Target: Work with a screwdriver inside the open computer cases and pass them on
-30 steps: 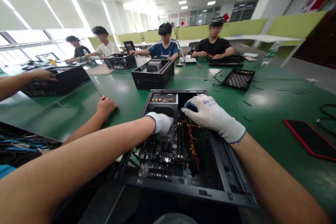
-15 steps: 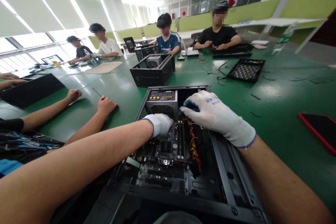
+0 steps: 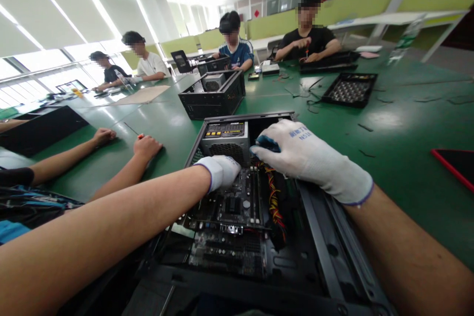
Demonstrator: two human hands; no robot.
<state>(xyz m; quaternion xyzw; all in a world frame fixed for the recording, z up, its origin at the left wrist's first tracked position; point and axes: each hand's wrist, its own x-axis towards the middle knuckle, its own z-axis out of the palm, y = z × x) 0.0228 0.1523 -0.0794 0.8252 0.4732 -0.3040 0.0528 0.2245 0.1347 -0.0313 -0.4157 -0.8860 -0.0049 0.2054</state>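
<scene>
An open black computer case [image 3: 326,252] lies in front of me, with a motherboard [image 3: 237,205] and a silver-grey power supply [image 3: 225,139] inside. My left hand [image 3: 223,172], in a white glove, reaches down to the top of the motherboard beside the power supply. Its fingers are curled and their tips hidden, so what they hold cannot be made out. My gloved right hand [image 3: 296,150] bends over the case's right side. Its thumb and fingertips come together near the power supply, just above a cable bundle [image 3: 274,197] with red and yellow wires; anything between them is hidden.
Behind my case stands another open case [image 3: 213,96] on the green table [image 3: 155,177]. A black tray of small parts [image 3: 350,90] and a red-edged black object [image 3: 454,168] lie to the right. At left, a co-worker's hand [image 3: 146,147] holds a screwdriver. Several people sit opposite.
My view has shifted slightly. Both my hands keep nearly the same places in the case. The co-worker in black opposite has raised one hand above a tool.
</scene>
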